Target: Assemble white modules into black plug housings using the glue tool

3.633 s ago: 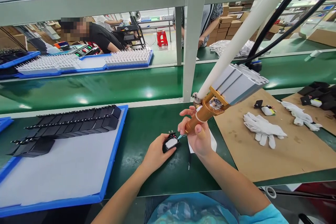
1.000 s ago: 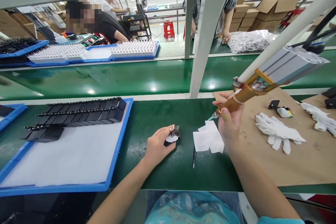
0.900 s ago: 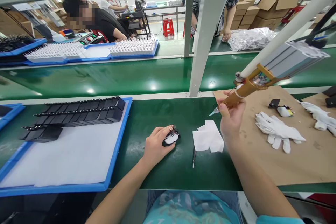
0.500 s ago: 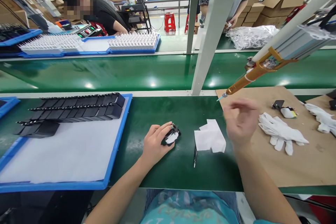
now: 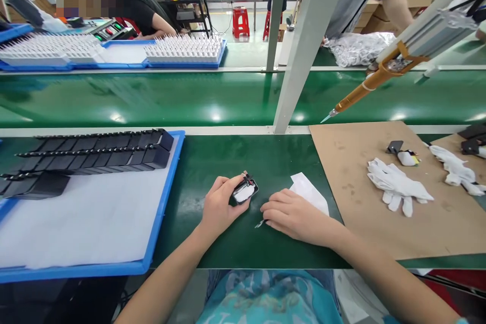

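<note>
My left hand grips a small black housing by its side, its open face turned up. Inside the housing lies a white pad-like part, with dark and coppery bits at the upper end. To the right, my right hand is closed, palm down, over a thin tweezers-like metal tool, whose tip pokes out to the left. Most of that tool is hidden under the fingers. A folded white paper lies partly beneath my right hand.
At left, a blue-rimmed tray holds rows of black housings. On the right, brown cardboard carries white gloves and a small black-and-white part. An orange dispenser slants down above it. Co-workers are beyond the green belt.
My right hand has come left and down from beside the dispenser tip onto the thin tool and paper. The tool's tip has shifted left. My left hand still holds the housing.
</note>
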Demonstrator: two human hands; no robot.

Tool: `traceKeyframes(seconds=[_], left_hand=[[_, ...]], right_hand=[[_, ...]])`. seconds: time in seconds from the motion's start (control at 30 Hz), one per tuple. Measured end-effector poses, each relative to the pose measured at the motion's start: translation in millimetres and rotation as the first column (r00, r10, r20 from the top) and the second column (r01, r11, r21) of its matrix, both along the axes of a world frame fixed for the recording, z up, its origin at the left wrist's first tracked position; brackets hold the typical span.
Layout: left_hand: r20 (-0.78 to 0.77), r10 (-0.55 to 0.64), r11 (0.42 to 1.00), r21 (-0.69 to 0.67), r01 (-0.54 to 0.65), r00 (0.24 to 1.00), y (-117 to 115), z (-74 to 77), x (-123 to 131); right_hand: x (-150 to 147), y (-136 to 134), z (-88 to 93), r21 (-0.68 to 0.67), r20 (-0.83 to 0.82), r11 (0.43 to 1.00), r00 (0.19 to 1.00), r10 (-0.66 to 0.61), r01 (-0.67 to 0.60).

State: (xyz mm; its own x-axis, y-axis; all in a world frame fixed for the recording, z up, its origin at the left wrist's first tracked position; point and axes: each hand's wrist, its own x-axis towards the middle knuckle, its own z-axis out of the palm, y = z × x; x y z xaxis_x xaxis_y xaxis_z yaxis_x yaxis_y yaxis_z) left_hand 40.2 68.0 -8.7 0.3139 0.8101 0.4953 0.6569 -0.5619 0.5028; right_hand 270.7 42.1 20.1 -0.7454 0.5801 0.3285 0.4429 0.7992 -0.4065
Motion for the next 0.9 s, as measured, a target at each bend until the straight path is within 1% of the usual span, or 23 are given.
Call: traceKeyframes(seconds=[0.07,0.1,0.13,0.2,0.23,0.27,0.3,0.33,0.37,0.4,0.47,0.5,0.57,0.63,0.67,0.7,0.77,0.83,0.9], left_hand=[[0.010,0.014,1.000,-0.010,-0.014,1.000,1,0.1,0],[0.013,0.017,1.000,-0.014,-0.017,1.000,1,0.2,0],[0.018,0.018,1.000,-0.015,-0.018,1.000,1,0.3,0],[0.022,0.009,1.000,-0.020,-0.009,1.000,1,0.1,0],[0.022,0.002,1.000,-0.022,-0.002,1.000,1,-0.2,0],[0.021,-0.004,1.000,-0.020,0.005,1.000,1,-0.7,1],[0.021,-0.010,1.000,-0.016,0.010,1.000,0,-1.4,1],[0.020,-0.013,1.000,-0.011,0.014,1.000,0,-2.2,1],[0.018,-0.015,1.000,-0.007,0.016,1.000,0,-3.0,1],[0.014,-0.015,1.000,-0.003,0.015,1.000,0,-3.6,1],[-0.004,-0.013,1.000,-0.001,0.013,1.000,0,-4.4,0],[-0.015,-0.012,1.000,0.000,0.012,1.000,0,-4.4,0],[-0.039,-0.010,1.000,0.013,0.010,0.999,0,-3.8,0],[-0.062,-0.011,0.999,0.040,0.014,0.998,0,-2.7,0],[-0.072,-0.015,0.998,0.057,0.020,0.997,0,-2.3,-1],[-0.081,-0.021,0.997,0.075,0.027,0.997,0,-1.9,-1],[-0.093,-0.033,0.994,0.099,0.042,0.995,0,-1.7,-1],[-0.100,-0.041,0.993,0.106,0.051,0.994,0,-2.1,-2],[-0.109,-0.040,0.993,0.106,0.052,0.993,1,-2.5,-2]], right_hand=[[-1,3,9.9,-0.135,-0.177,0.989,0.980,-0.089,0.065],[-2,3,13.7,-0.233,-0.297,0.968,0.941,-0.164,0.096],[-1,5,16.1,-0.341,-0.420,0.934,0.871,-0.253,0.107],[0,8,15.9,-0.529,-0.600,0.847,0.680,-0.422,0.059],[0,10,13.6,-0.598,-0.643,0.801,0.581,-0.498,0.026],[1,12,10.3,-0.657,-0.651,0.754,0.506,-0.567,0.000],[2,15,6.4,-0.707,-0.633,0.707,0.459,-0.623,-0.015],[3,17,2.4,-0.743,-0.609,0.670,0.433,-0.664,-0.018],[3,18,-1.4,-0.763,-0.590,0.646,0.426,-0.686,-0.017],[4,19,-4.7,-0.772,-0.577,0.635,0.440,-0.688,-0.019],[3,18,-9.6,-0.779,-0.563,0.624,0.502,-0.656,-0.058],[3,16,-11.2,-0.784,-0.564,0.612,0.533,-0.631,-0.105],[0,12,-13.3,-0.790,-0.586,0.562,0.568,-0.578,-0.243],[-4,9,-14.5,-0.775,-0.625,0.518,0.560,-0.545,-0.361],[-6,7,-14.9,-0.767,-0.637,0.512,0.553,-0.538,-0.385],[-8,6,-15.3,-0.766,-0.637,0.520,0.553,-0.537,-0.379],[-12,3,-16.4,-0.772,-0.611,0.565,0.585,-0.533,-0.292],[-14,1,-17.9,-0.746,-0.580,0.646,0.635,-0.511,-0.163],[-15,0,-19.4,-0.688,-0.562,0.723,0.675,-0.479,-0.059]])
